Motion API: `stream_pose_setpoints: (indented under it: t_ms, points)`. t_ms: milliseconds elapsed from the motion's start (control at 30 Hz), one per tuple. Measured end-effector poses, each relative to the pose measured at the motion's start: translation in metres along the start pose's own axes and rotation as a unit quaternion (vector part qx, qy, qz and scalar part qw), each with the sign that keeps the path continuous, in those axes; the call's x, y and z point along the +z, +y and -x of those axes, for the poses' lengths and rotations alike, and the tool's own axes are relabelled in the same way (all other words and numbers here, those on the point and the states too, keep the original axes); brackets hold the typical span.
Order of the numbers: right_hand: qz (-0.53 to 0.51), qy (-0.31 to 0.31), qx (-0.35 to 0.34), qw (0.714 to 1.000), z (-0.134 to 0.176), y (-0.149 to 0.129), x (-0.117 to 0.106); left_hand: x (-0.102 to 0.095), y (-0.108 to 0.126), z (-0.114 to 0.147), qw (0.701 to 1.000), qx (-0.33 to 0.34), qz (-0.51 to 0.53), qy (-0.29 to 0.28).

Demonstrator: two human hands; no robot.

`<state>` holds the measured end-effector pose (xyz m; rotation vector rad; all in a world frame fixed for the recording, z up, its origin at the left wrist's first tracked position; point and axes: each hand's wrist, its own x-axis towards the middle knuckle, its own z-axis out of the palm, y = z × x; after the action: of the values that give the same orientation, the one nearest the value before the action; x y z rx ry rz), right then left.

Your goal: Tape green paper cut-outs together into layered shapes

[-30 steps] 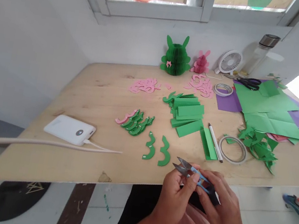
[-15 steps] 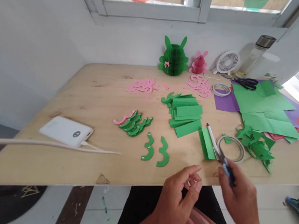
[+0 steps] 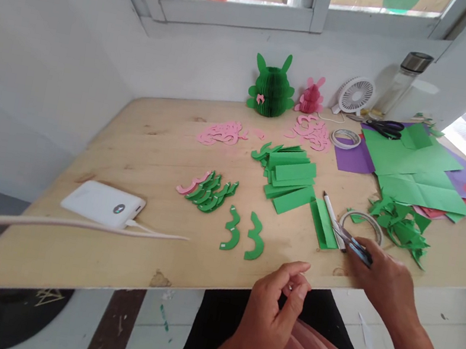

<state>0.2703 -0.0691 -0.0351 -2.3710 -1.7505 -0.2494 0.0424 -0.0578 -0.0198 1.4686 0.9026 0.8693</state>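
Note:
My right hand (image 3: 381, 276) is closed around a pair of small scissors (image 3: 358, 248) at the table's front edge. Their blades lie over the lower end of a white pen (image 3: 334, 219) and beside a roll of tape (image 3: 379, 227). A folded green paper strip (image 3: 322, 223) lies just left of the pen. My left hand (image 3: 275, 305) hovers at the edge with its fingers curled and thumb drawn in; whatever it may hold is too small to make out. Two wavy green paper cutouts (image 3: 256, 239) lie beyond it, the left one with white tape bits.
Overlapping green cutouts (image 3: 211, 195) and stacked green strips (image 3: 290, 178) lie mid-table. Pink scraps (image 3: 222, 133), green scraps (image 3: 406, 226) and coloured sheets (image 3: 415, 164) surround them. A power bank (image 3: 104, 204) with a cable sits left. Paper rabbits (image 3: 272, 91), a fan (image 3: 355, 95) and a bottle (image 3: 399, 86) stand behind.
My right hand has lowered the scissors toward the tabletop beside the pen and tape roll. My left hand has barely shifted.

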Motion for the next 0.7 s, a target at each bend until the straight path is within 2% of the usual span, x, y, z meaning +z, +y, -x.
stream_pose_setpoints:
  t_ms: [100, 200, 300, 400, 567, 700]
  points:
    - [-0.022, -0.017, 0.024, 0.999, -0.003, 0.0, -0.003, 0.0, -0.001, 0.001, 1.0, -0.004, 0.003, -0.006]
    - [-0.111, -0.023, 0.073, 0.991, -0.006, 0.0, -0.01, 0.0, -0.002, 0.001, 1.0, -0.013, 0.01, -0.009]
    - [-0.209, 0.0, 0.144, 0.967, -0.008, -0.003, -0.021, 0.0, -0.002, 0.001, 0.999, -0.024, 0.019, -0.007]
    - [-0.258, 0.024, 0.2, 0.945, -0.008, -0.008, -0.032, 0.0, -0.001, 0.001, 0.999, -0.032, 0.029, -0.005]
    - [-0.342, 0.035, 0.251, 0.905, -0.002, -0.018, -0.04, -0.001, 0.0, -0.001, 0.998, -0.04, 0.042, -0.008]
    - [-0.422, 0.022, 0.267, 0.866, 0.002, -0.024, -0.04, -0.003, 0.002, -0.003, 0.997, -0.056, 0.06, -0.001]
